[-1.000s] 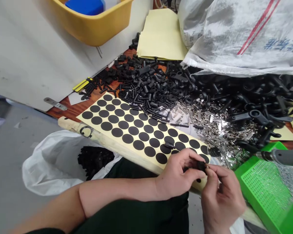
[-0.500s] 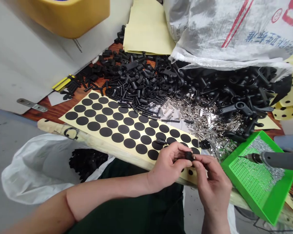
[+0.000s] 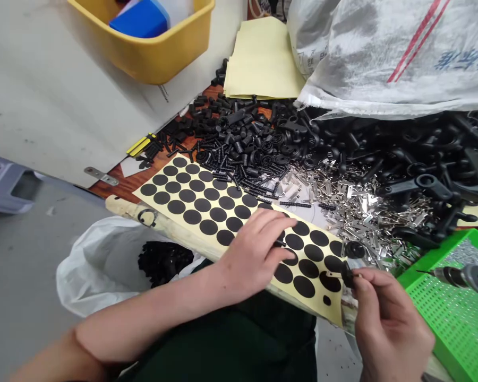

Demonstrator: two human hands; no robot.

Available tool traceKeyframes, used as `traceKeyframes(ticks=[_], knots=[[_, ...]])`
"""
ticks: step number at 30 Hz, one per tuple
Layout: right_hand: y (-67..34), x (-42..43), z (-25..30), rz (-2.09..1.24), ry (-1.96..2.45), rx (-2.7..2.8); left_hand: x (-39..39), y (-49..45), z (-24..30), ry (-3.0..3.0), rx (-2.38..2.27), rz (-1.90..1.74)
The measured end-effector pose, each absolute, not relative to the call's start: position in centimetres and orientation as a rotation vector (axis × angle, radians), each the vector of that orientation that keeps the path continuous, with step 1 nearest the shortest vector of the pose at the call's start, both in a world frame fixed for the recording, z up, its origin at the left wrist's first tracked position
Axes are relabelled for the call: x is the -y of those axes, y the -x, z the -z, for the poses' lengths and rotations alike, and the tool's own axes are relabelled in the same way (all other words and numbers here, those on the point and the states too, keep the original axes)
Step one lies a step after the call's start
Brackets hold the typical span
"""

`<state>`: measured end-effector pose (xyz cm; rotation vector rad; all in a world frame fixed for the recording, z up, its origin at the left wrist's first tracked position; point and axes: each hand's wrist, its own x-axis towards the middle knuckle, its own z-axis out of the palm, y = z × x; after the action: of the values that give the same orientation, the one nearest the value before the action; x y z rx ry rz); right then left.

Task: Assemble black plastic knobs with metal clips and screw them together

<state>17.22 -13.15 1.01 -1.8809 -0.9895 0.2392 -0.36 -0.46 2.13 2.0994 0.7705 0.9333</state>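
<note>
My right hand [image 3: 390,313] pinches a small black plastic part [image 3: 347,275] between thumb and fingertips, over the right end of the sheet. A thin metal strip [image 3: 333,275] juts from that part to the left. My left hand [image 3: 250,252] is over the middle of the cream sheet [image 3: 239,240] of round black stickers, its thumb and fingers apart. Between them lies a small black cylindrical piece [image 3: 279,243], partly covered by the fingers; whether they touch it I cannot tell. A round black part [image 3: 354,249] rests by the sheet's right edge.
Black plastic parts [image 3: 263,140] and metal clips [image 3: 354,204] are heaped behind the sheet. At right, an electric screwdriver [image 3: 462,276] hangs over a green basket [image 3: 434,307] of screws. A white bag [image 3: 99,265] hangs below the table edge at left.
My hands have separated. The left one moved left, its fingers opening towards the black cylindrical piece; the right one keeps the small black part. The camera view has shifted.
</note>
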Motion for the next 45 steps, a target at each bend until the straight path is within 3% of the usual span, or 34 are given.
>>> traceKeyframes(ticks=[6,13,17,28,45], knots=[[-16.0,11.9,-0.8,-0.292,1.848,1.009,-0.7,0.8,0.1,-2.273,-0.823,-0.713],[-15.2,11.6,-2.0,-0.136,1.845,0.865,1.2,-2.3,-1.2,-1.188,-0.829,-0.621],[-15.0,11.6,-2.6,-0.041,1.869,0.910,2.1,-3.8,-1.1,-0.867,-0.729,-0.577],[-15.6,11.5,-2.6,0.013,1.910,0.911,2.3,-4.3,-0.3,-0.792,-0.700,-0.592],[-18.2,10.8,-2.8,-0.095,1.593,1.460,1.7,-3.6,-0.1,-0.927,-0.568,-0.361]])
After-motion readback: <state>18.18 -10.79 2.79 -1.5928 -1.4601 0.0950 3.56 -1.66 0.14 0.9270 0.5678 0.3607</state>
